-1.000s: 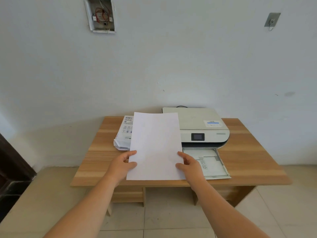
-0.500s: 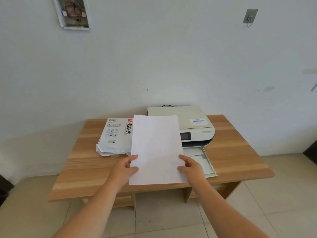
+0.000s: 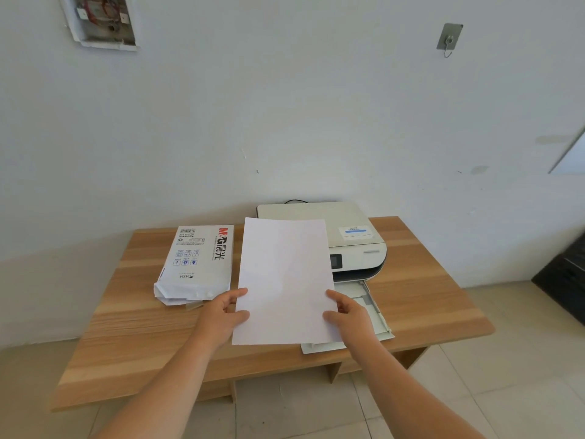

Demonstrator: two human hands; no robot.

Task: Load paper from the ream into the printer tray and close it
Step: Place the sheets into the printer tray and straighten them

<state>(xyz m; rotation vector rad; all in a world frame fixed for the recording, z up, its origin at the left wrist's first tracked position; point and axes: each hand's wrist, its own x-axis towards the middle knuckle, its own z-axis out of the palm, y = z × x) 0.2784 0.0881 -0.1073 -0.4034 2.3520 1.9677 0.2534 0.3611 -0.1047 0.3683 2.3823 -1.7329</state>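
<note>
A stack of white paper (image 3: 285, 280) is held up above the table's front half. My left hand (image 3: 221, 315) grips its left edge and my right hand (image 3: 349, 315) grips its right edge. The paper hides the printer's left part. The white printer (image 3: 354, 242) stands at the back of the wooden table (image 3: 421, 286). Its paper tray (image 3: 375, 315) is pulled out toward me, partly hidden by the paper and my right hand. The opened white ream wrapper (image 3: 196, 264) lies flat to the left of the paper.
A white wall rises right behind the table. An open electrical box (image 3: 99, 20) sits high on the left and a metal hook (image 3: 449, 38) on the right. A dark object (image 3: 566, 286) stands at the right edge. The floor is pale tile.
The paper has moved to the right, off the ream wrapper and closer to the printer tray. The view has shifted too. Both hands keep their hold.
</note>
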